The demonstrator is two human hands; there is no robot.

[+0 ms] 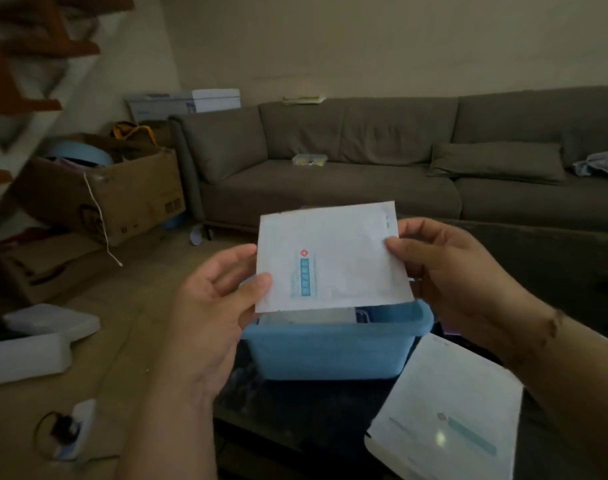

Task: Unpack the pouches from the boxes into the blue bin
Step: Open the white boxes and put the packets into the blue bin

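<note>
Pouch [333, 256], pinched at both side edges by left hand [214, 306] and right hand [444, 271]; lower flat into blue bin [333, 355], then release.

Pouch [333, 258] hides blue bin [333, 351] contents — print too blurred; white box [447, 410] cut off at bottom edge.

The left hand [223, 292] and right hand [444, 268] are reaching forward, each pinching a side edge of one pouch [330, 258] between thumb and fingers.
</note>
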